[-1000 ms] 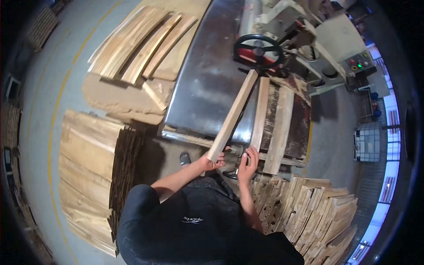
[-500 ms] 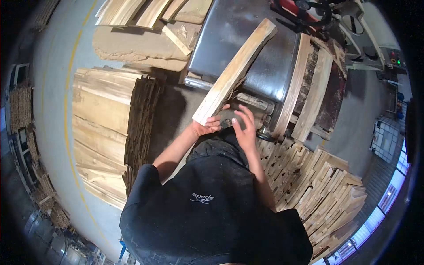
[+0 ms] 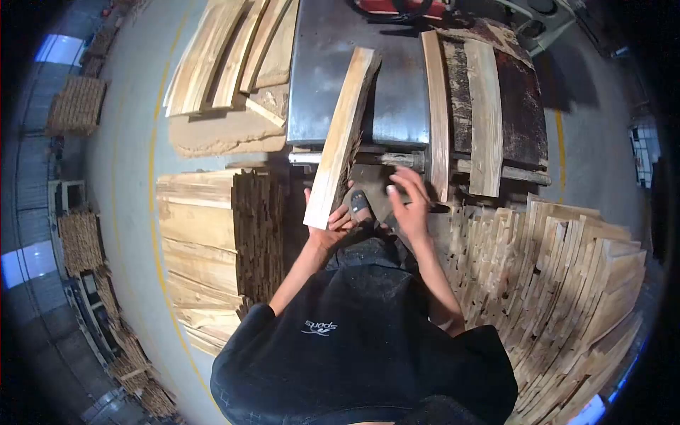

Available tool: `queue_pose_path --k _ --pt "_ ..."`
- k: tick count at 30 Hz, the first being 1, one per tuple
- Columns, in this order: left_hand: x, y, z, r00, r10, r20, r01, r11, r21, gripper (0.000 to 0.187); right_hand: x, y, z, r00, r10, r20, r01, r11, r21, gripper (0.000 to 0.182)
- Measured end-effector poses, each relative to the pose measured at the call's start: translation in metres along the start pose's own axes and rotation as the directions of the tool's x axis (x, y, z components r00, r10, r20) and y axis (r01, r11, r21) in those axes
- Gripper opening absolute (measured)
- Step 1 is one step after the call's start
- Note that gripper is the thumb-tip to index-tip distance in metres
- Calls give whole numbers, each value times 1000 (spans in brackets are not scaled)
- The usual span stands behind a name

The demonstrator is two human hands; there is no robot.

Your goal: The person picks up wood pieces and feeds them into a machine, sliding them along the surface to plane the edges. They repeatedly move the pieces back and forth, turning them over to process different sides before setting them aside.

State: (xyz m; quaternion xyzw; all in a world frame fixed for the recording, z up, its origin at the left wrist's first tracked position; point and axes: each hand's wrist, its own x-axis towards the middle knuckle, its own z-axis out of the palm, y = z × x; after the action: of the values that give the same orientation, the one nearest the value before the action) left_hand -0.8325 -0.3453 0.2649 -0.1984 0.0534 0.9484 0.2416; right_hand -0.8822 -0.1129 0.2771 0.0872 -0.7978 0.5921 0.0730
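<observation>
A wooden board with a dark bark edge on its right side slants from the metal machine table toward my body. At its near end my left hand is closed around the board, fingers showing along the right edge and the thumb at the left. The board's far part lies over the metal surface. My right hand hangs apart from the board, to its right, fingers spread and holding nothing.
Two boards, a narrow one and a wider one, lie right of the metal table near sawdust. Stacked boards with bark edges stand at left; many strips are piled at right. More boards lie at upper left.
The view has turned and shifted. The board now points more straight away from me, still in my left hand. My right hand has moved farther from the board, to the right.
</observation>
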Motion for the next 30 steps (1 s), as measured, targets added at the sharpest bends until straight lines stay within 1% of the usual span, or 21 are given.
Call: queue_pose_path --k 2,3,5,6,7,8,11,12,14,15,16,18,19,21,22,23,24,26,27,29,30 --pt "-7 -4 1 998 15 60 -14 1000 -26 106 3 5 -25 967 -145 -207 41 899 -436 26" --pt "-7 -6 0 998 28 63 -27 1000 -12 106 6 15 -32 948 -128 -293 -47 851 -524 35" --pt "-18 -8 -4 998 55 25 -58 988 142 100 11 38 -42 935 16 -354 -220 809 -545 56" --pt "-23 -12 1 997 75 -2 -74 991 109 94 11 50 -43 936 20 -351 -219 813 -539 56" --pt "-25 -13 -3 997 80 -1 -79 991 110 94 11 62 -43 931 151 -332 -305 821 -482 66" --pt "-26 -12 -11 995 69 76 -76 993 92 92 11 73 -44 912 276 -303 -389 814 -430 75" --pt "-24 6 -40 970 81 227 -101 992 77 87 13 81 -49 887 404 -224 -461 809 -365 87" --pt "-28 4 -7 998 63 14 -64 959 278 81 13 91 -47 908 329 -260 -411 824 -390 78" --pt "-17 8 6 931 137 -338 66 848 527 63 29 56 -49 878 400 -265 -473 810 -346 70" --pt "-5 20 -8 925 166 -342 166 633 756 52 35 41 -49 838 473 -271 -540 790 -291 63" --pt "9 20 -18 919 223 -327 169 525 834 51 30 48 -45 843 469 -265 -535 787 -307 63" --pt "51 10 -63 909 397 -126 -44 393 918 53 20 66 -32 953 -60 -297 -138 786 -603 51" --pt "67 8 -73 893 441 -92 -81 358 930 58 19 55 -32 878 336 -340 -456 805 -380 50" --pt "93 6 -69 865 501 24 -158 228 961 62 6 41 -32 918 207 -338 -343 843 -414 47" --pt "106 10 -75 885 465 -5 -171 336 926 65 -1 34 -25 899 327 -291 -368 925 -98 46" --pt "115 12 -83 903 420 -94 -102 421 901 64 -9 27 -16 877 431 -210 -384 894 229 45" --pt "121 15 -86 918 385 -96 -93 444 891 64 -16 25 -8 887 435 -157 -407 895 180 45" --pt "138 20 -100 943 328 -56 -119 489 864 61 -15 10 16 888 447 -110 -396 864 312 45" --pt "136 24 -95 965 264 -10 -132 512 849 71 -17 26 26 914 402 -59 -354 858 372 48" --pt "128 30 -87 967 94 -235 95 725 682 88 -13 24 40 891 452 51 -432 808 400 45" --pt "113 26 -48 985 123 -122 0 701 713 99 -11 31 44 939 343 32 -343 921 185 43"
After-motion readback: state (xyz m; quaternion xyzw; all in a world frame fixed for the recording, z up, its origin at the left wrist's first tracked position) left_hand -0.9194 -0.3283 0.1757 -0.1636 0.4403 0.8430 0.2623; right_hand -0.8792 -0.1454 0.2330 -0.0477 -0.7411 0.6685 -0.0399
